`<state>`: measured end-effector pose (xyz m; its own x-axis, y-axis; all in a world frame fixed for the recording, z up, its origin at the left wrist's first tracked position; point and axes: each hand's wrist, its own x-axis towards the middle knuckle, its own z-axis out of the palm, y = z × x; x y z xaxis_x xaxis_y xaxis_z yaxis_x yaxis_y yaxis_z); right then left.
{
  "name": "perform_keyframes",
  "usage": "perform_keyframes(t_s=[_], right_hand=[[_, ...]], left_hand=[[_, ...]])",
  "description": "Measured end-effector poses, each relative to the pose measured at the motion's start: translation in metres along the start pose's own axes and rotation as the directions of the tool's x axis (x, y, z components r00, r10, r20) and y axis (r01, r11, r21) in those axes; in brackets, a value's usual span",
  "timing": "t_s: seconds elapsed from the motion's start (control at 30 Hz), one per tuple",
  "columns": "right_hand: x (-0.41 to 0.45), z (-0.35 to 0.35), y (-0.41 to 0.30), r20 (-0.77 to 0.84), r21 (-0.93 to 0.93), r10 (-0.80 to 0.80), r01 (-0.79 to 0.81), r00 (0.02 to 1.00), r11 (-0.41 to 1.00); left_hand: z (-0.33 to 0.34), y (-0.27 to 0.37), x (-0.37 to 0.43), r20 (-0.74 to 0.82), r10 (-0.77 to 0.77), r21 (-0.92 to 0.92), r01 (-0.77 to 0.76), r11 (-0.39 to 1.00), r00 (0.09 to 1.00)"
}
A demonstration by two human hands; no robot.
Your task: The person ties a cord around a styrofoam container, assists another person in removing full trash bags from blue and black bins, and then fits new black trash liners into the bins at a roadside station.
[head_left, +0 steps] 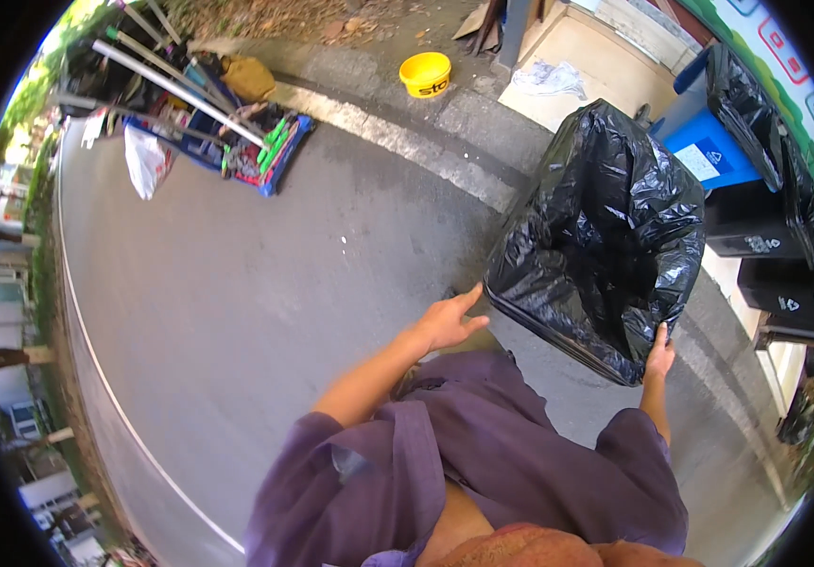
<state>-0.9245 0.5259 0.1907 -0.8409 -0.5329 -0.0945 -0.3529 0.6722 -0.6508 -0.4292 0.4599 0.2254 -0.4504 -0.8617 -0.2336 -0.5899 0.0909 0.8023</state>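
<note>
A bin lined with a black plastic garbage bag point(591, 234) stands mouth up in front of me, on the right. The bag is folded over its rim and hides the bin's walls. My right hand point(659, 356) grips the lined rim at the near right corner, thumb on top. At the near left corner, my left hand point(453, 320) has thumb and index finger spread. Its index fingertip reaches the edge of the bag, and nothing is in its grasp.
A blue recycling bin point(708, 145) and black bins point(754, 223) line the right side. A yellow basin point(425, 74) sits beyond the curb point(378, 135). At upper left stands a blue cart point(276, 181) with mops and a white plastic bag point(145, 163). A rag point(549, 78) lies near the bins.
</note>
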Motion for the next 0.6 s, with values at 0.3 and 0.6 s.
perform_keyframes(t_s=[0.3,0.6], right_hand=[[0.0,0.009,0.002,-0.025,-0.077,0.08,-0.082,0.996,0.994],[-0.018,0.02,-0.046,-0.352,-0.577,0.095,-0.296,0.931,0.761]], left_hand=[[-0.061,-0.225,0.017,-0.137,-0.36,-0.267,0.315,0.911,0.923],[-0.184,-0.39,-0.013,-0.108,-0.579,0.124,0.589,0.799,0.808]])
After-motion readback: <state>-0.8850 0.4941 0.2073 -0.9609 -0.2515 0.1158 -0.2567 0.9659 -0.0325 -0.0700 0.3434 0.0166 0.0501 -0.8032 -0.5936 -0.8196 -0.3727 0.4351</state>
